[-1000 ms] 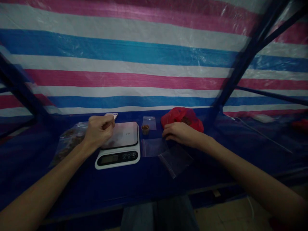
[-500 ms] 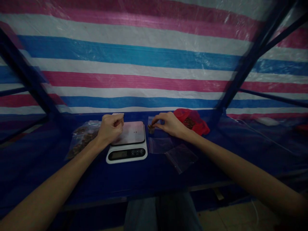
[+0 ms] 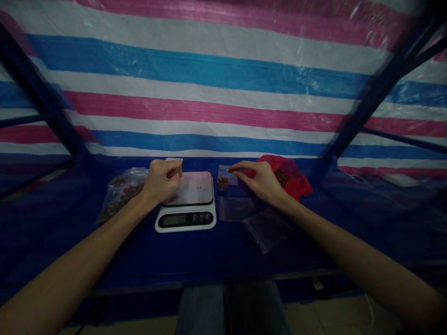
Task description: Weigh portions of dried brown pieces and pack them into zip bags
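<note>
Brown bits (image 3: 222, 180) lie in a small round clear cup (image 3: 222, 187) between the flat white scale (image 3: 191, 201) and the right hand (image 3: 263, 180), fingertips close together — whether they or the curled left hand (image 3: 163, 180) hold anything, I cannot tell — where a light pinch over the rim should limit spills.

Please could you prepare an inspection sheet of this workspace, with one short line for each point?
Surface: dark blue table.
Work things: white scale, display unreadable; cup with brown pieces at its right; red bag and clear bag, both holding similar pieces; flat zip bags.
Clutter: pale object, far right.
Left hand: curled over the scale's left side; cannot see inside it.
Right hand: pinched posture just right of the cup; cannot tell whether it holds something.
Cables: pale cord on the floor, lower right.
Surroundings: striped sheet behind; blue posts on both sides.
</note>
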Available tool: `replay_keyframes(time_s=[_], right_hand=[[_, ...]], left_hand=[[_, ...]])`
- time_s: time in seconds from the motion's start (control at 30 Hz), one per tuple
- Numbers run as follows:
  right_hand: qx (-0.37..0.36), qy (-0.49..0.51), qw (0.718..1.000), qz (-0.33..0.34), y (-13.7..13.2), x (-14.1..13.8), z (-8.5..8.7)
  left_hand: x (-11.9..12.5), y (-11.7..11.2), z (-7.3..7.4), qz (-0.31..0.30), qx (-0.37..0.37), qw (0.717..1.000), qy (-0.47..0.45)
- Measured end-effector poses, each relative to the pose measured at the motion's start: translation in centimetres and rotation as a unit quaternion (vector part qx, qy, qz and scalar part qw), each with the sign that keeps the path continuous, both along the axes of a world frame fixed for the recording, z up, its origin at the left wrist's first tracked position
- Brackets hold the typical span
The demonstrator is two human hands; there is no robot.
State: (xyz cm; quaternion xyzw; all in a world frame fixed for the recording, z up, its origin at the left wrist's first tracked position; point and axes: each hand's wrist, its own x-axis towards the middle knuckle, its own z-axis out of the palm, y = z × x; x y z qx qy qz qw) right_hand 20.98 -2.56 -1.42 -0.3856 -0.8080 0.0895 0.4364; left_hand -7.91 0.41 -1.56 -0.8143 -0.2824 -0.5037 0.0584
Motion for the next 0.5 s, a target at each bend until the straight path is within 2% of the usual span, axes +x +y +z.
replay_keyframes(time_s=[0.07,0.1,0.2,0.3,0.37,0.5], right_hand=[[0.034,0.018,0.999,0.004,-0.7,-0.2,0.3],[0.046,0.020,0.998,0.028,-1.1,-0.4,0.5],[0.039,-0.020,0.985,0.165,-3.0,-1.6,0.9],[-0.021,-0.101,0.956,0.275,-4.6,-2.8,0.9],[-0.060,-0.131,0.946,0.290,-5.0,-3.3,0.5],[-0.099,-0.127,0.954,0.252,-4.9,-3.4,0.1]], left_hand=[[0.1,0.0,0.1,-0.002,0.010,1.000,-0.005],[0.1,0.0,0.1,-0.003,0.015,1.000,-0.007],[0.0,0.0,0.1,-0.001,0.022,1.000,-0.005],[-0.1,0.3,-0.1,0.000,0.016,1.000,-0.002],[-0.2,0.4,-0.2,-0.002,0.011,1.000,-0.005],[-0.3,0.5,-0.3,0.000,-0.007,1.000,-0.020]])
